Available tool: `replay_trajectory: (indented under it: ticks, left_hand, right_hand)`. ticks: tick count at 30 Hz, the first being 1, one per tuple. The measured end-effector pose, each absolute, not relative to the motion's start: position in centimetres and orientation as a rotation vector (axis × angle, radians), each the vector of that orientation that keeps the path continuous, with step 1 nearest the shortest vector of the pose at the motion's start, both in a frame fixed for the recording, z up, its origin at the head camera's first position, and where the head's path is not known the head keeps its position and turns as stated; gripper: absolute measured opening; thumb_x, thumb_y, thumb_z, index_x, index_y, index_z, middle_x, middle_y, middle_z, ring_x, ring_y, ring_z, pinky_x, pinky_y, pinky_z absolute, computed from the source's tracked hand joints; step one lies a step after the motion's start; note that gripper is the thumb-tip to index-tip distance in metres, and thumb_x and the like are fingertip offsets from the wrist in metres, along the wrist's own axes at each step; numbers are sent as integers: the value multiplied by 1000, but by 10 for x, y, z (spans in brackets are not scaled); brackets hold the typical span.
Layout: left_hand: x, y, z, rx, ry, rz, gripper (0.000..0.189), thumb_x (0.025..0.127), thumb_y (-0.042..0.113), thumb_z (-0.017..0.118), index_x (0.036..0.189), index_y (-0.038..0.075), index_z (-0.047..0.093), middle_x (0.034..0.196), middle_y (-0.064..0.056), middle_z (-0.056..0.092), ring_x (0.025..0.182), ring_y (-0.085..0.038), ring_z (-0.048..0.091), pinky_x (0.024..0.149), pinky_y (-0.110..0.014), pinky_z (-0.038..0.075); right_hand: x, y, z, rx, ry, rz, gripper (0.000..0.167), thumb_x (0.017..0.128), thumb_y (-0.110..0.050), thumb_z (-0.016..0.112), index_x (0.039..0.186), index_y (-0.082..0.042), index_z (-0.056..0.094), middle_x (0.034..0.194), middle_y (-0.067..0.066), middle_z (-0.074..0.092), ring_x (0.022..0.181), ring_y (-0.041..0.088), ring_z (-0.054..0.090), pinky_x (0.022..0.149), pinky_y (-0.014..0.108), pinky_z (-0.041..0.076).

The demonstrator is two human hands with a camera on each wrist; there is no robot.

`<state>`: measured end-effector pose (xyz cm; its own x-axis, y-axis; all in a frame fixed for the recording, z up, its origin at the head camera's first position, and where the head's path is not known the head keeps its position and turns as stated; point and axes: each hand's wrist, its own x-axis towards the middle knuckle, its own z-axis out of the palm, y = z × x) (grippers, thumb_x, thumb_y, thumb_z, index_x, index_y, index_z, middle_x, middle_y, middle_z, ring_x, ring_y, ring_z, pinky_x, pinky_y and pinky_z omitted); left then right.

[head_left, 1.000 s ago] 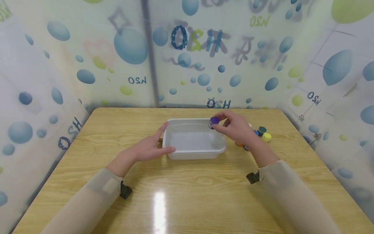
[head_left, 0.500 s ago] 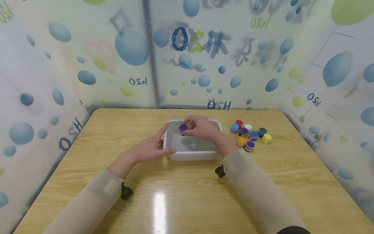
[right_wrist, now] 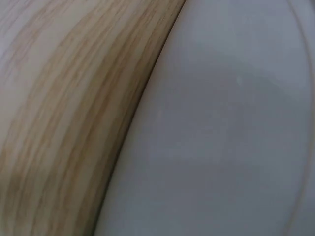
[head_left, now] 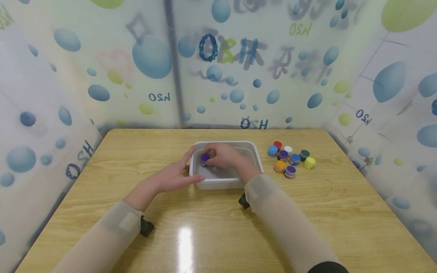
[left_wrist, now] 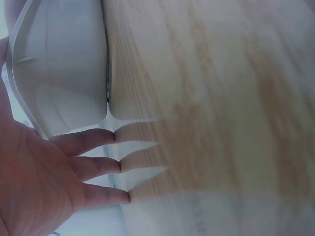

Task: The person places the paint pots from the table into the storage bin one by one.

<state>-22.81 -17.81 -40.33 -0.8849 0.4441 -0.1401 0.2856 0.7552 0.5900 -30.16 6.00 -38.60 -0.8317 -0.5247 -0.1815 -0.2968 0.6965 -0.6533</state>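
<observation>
Between pinching fingers of the right hand (head_left: pixel 223 155), the purple-lidded jar (head_left: pixel 205 159) should sit flat before release, the wide-spread left hand (head_left: pixel 172 176) steadying the tray (head_left: pixel 222 185).

On the wood-grain tabletop (head_left: pixel 341 220), toward its far right corner, small lidded jars stand loosely grouped: red (head_left: pixel 277 145) closest to the far edge, then light blue (head_left: pixel 272 151), white (head_left: pixel 288 149), purple (head_left: pixel 282 155), blue (head_left: pixel 294 159), dark green (head_left: pixel 304 154), orange (head_left: pixel 279 166) and another purple (head_left: pixel 290 172), with yellow (head_left: pixel 309 163) closest to the right edge. Bright glare (head_left: pixel 185 246) streaks toward the near edge. Beyond the far edge hangs a pale backdrop (head_left: pixel 129 102) with blue ovals (head_left: pixel 151 57).
</observation>
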Motion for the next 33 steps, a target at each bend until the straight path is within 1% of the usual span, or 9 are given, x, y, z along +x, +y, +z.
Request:
replay_trajectory:
  ticks: [5,11,15,19,22,27,29,33]
  left_hand:
    - [-228,-177,-403,561,2676,827,115,99,81,57,176,35,-13,158,-38,53,134,-48,67,114,-63,52]
    - [-228,-176,-402,565,2679,826,115,99,82,57,176,35,-14,159,-38,53,133,-48,68,113,-63,53]
    - [-227,-176,-402,563,2683,839,115,99,81,58,177,35,-13,157,-38,54,133,-48,68,113,-63,53]
    - [-226,-177,-403,553,2684,835,115,98,81,59,176,36,-13,158,-37,55,135,-50,67,113,-64,52]
    - [-226,-176,-403,553,2683,831,116,98,81,59,176,36,-14,160,-35,54,137,-51,65,114,-65,52]
    - [-226,-176,-402,557,2687,830,116,98,80,60,176,36,-14,161,-36,52,138,-53,63,115,-67,51]
    - [-226,-176,-403,562,2693,835,116,99,79,60,176,35,-13,160,-35,54,138,-53,64,116,-67,50]
    - [-227,-177,-404,578,2697,841,117,99,78,61,177,33,-14,159,-33,56,139,-55,62,118,-67,48]
  right_hand:
    - [-302,61,-387,-655,2562,-888,39,104,-18,78,141,-14,71,99,5,79,71,19,72,67,25,53]
    - [-301,62,-386,-647,2564,-887,39,104,-18,77,143,-17,71,113,4,80,74,19,74,68,26,55]
    - [-301,64,-384,-646,2555,-890,41,105,-19,76,145,-18,70,111,5,81,75,20,74,69,26,56]
    - [-298,72,-377,-631,2560,-932,43,106,-18,75,149,-18,67,112,6,80,83,22,77,74,28,60]
    - [-293,84,-370,-618,2600,-959,42,107,-22,74,148,-18,68,115,6,80,90,22,78,77,30,62]
    - [-279,115,-358,-612,2701,-1005,39,108,-29,73,144,-16,70,115,6,80,96,28,78,80,31,59]
    - [-272,128,-352,-603,2718,-1053,39,108,-28,73,145,-15,70,115,6,79,99,33,78,80,33,58]
    - [-255,156,-340,-577,2755,-1116,37,109,-27,72,143,-16,70,116,6,79,99,34,76,81,35,59]
